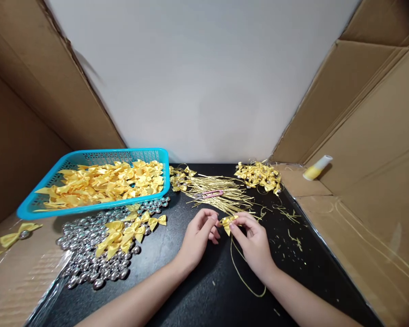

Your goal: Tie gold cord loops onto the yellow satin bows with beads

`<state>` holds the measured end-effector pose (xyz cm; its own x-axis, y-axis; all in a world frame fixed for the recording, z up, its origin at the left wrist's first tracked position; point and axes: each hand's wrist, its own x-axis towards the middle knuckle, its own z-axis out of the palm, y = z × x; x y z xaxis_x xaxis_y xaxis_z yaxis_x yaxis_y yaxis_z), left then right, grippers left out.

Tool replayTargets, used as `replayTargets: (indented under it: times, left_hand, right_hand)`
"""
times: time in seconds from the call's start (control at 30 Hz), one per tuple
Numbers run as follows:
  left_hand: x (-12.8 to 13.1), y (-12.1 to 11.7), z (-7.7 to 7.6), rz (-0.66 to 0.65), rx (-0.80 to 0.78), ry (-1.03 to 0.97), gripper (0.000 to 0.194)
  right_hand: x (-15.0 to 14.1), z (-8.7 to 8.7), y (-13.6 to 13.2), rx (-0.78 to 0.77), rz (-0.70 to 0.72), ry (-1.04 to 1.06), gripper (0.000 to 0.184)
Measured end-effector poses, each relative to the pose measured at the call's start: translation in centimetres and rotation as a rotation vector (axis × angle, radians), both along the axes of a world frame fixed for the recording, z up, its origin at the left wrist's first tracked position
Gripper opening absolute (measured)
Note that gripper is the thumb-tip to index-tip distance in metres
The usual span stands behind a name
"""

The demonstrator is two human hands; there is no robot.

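A small yellow ribbon bow (226, 224) is pinched between the thumb and fingers of my right hand (255, 243). From it a thin gold cord (240, 274) hangs in a long loop over the black table. My left hand (199, 236) is curled at the bow's left side, thumb and forefinger close together; whatever lies between its fingertips is too small to make out. Just beyond both hands are many cut gold cords (225, 186) in a loose pile, with pink thread snips (209, 195) lying on top.
A blue basket (166, 170) of yellow bows stands at the left. In front of it lie silver beads (88, 254) with several bows (122, 234) on them. Corded bows (259, 175) are heaped at back right. A whitish-yellow cone (317, 167) rests by the cardboard wall (378, 136).
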<state>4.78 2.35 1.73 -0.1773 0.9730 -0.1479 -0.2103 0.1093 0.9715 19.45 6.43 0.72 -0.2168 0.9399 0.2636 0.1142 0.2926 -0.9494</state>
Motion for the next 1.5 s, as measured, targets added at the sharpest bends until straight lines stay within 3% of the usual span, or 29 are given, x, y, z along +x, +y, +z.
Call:
replayTargets:
  times: [0.07, 0.17, 0.33, 0.47, 0.7, 1.2, 1.5]
  left_hand:
    - [0.3, 0.3, -0.3, -0.117, -0.097, -0.207, 0.036]
    - [0.3, 0.4, -0.3, -0.169, -0.111, -0.323, 0.038]
    - [0.2, 0.2, -0.3, -0.121, -0.081, -0.199, 0.034]
    - [0.3, 0.0, -0.6, -0.033, -0.030, -0.088, 0.028]
    - [0.7, -0.6, -0.5, -0.001, 0.015, 0.068, 0.020]
    - [0.2, -0.4, -0.4, -0.089, 0.079, 0.113, 0.017]
    - [0.0, -0.4, -0.5, -0.139, 0.080, 0.115, 0.017]
  right_hand:
    - [0.2, -0.1, 0.0, 0.028, -0.002, -0.009, 0.013]
    - [0.4, -0.3, -0.2, 0.071, 0.018, -0.044, 0.011]
    - [0.2, -0.2, -0.7, 0.115, 0.043, -0.073, 0.009]
    - [0.0, 0.0, -1.2, 0.086, 0.005, -0.068, 0.007]
    - [-0.3, -0.1, -1.7, 0.025, -0.020, -0.062, 0.008]
    - [0.3, -0.1, -1.2, -0.171, 0.040, -0.063, 0.015]
    - [0.4, -0.2, -1.5, -0.109, 0.062, -0.146, 0.011]
